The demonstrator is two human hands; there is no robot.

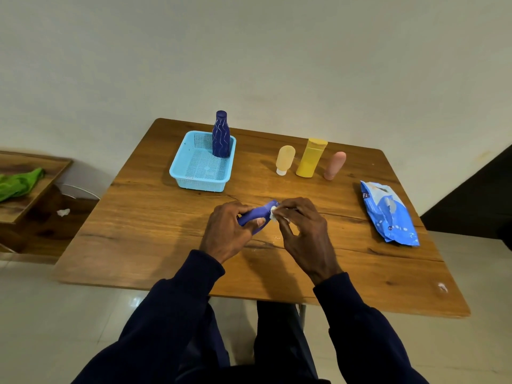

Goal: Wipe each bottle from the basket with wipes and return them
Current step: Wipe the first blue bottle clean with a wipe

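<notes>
Frame centre, just above the wooden table (166,231): my left grip (227,231) is curled round the purple bottle (256,214), right grip (302,231) pinching a white wipe (273,213) on its end. Cream wall (249,65) behind, pale tiles (69,314) below.

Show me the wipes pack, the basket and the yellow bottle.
wipes pack (388,213), head view, middle of the blue wrapper.
basket (201,185), head view, front wall.
yellow bottle (310,160), head view, middle of its body.

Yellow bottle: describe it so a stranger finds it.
On the wooden table, right of the light blue plastic basket, three bottles stand in a row. The yellow plastic bottle is the middle one: tallest, square-capped, between a pale orange tube and a rounded pink bottle.
</notes>
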